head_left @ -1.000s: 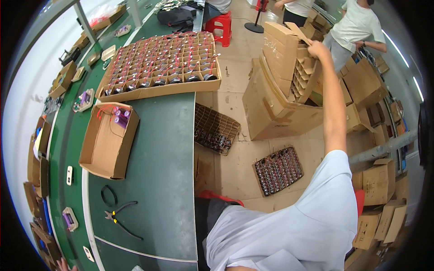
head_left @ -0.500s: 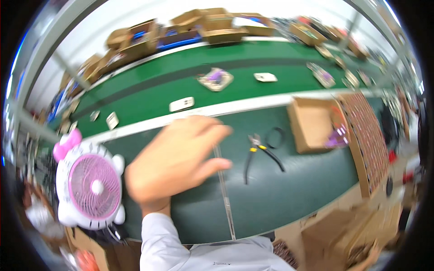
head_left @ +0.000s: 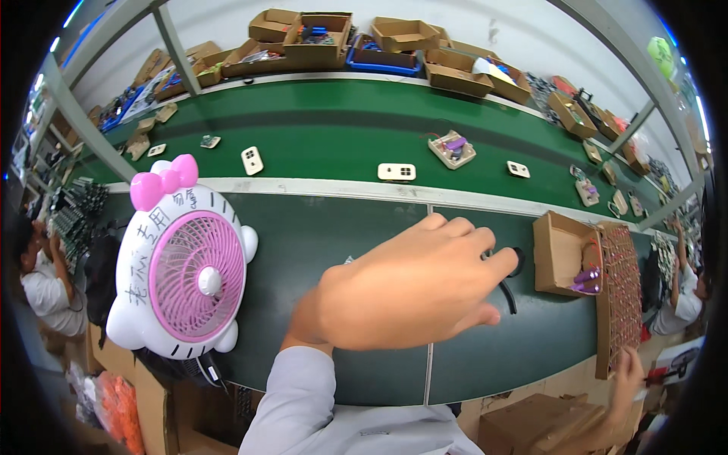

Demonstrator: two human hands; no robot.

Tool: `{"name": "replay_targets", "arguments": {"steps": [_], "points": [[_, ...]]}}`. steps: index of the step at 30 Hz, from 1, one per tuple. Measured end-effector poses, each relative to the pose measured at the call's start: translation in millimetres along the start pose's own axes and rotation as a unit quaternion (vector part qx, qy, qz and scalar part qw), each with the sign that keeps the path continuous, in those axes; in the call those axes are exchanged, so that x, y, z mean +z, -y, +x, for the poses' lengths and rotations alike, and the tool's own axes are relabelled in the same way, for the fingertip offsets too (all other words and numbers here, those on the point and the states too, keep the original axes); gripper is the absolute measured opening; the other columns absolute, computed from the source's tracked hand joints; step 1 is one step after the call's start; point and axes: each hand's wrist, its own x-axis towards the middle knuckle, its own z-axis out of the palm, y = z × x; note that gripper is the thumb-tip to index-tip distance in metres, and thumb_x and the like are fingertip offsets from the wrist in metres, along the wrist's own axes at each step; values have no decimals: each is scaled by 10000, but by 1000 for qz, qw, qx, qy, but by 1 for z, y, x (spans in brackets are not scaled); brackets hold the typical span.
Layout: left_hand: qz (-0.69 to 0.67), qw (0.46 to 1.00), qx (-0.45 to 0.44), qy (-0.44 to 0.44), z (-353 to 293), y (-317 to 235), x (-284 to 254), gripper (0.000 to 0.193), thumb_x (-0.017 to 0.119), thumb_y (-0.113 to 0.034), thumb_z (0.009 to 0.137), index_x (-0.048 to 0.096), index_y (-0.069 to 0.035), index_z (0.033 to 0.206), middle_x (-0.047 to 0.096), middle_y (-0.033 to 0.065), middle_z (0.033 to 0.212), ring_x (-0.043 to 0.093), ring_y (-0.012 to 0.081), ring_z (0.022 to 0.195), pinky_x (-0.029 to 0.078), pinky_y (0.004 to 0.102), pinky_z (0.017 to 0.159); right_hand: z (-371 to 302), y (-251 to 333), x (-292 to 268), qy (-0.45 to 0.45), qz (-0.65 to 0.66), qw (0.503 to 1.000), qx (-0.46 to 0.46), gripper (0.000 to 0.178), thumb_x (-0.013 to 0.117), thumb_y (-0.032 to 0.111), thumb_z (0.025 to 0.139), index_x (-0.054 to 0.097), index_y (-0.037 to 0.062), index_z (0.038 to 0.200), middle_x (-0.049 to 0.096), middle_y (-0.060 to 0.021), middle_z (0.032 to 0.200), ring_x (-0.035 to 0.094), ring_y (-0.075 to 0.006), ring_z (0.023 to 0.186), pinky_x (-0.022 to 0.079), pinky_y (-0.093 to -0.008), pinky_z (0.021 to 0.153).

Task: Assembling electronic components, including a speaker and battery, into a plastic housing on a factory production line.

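My left hand (head_left: 413, 284) hangs over the green work table, back upward, thumb and fingers apart. It hides most of the pliers; one black handle (head_left: 509, 297) shows beyond the fingers. Part of a black ring-shaped coil (head_left: 519, 262) appears beside the index finger. I see nothing held in this hand. At the lower right, my right hand (head_left: 626, 375) is beside the near end of a long cardboard tray (head_left: 604, 334) packed with small reddish parts. Its fingers look stretched upward, and I cannot tell whether they touch the tray.
A white and pink fan (head_left: 199, 274) stands at the left. An open cardboard box (head_left: 557, 262) holds purple pieces at right. White parts, including a pale housing (head_left: 453, 149) with a purple piece, lie on the green conveyor (head_left: 318, 106). Cardboard boxes (head_left: 318, 47) line its far side. People sit at both sides.
The view has swung left, shifting the scene rightward. My left hand has moved right, over the pliers, which were in plain sight. My right hand has risen to the tray's near end.
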Motion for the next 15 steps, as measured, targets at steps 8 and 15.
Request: {"name": "replay_targets", "arguments": {"steps": [8,15], "points": [[-34,999,32,26,-16,-28,1,480,729,-315,909,555,-34,1258,631,163,1142,614,343,1114,474,425,931,6,165,248,197,-129,938,-255,898,698,410,931,224,78,1618,280,-325,1603,248,-630,1429,328,-652,1140],[-28,999,19,28,-21,-36,-3,519,691,-370,942,545,-25,1301,639,171,1135,620,356,1094,484,448,938,-11,230,272,278,-88,944,-154,873,701,307,892,238,87,1599,194,-281,1638,238,-610,1444,380,-787,997]]}}
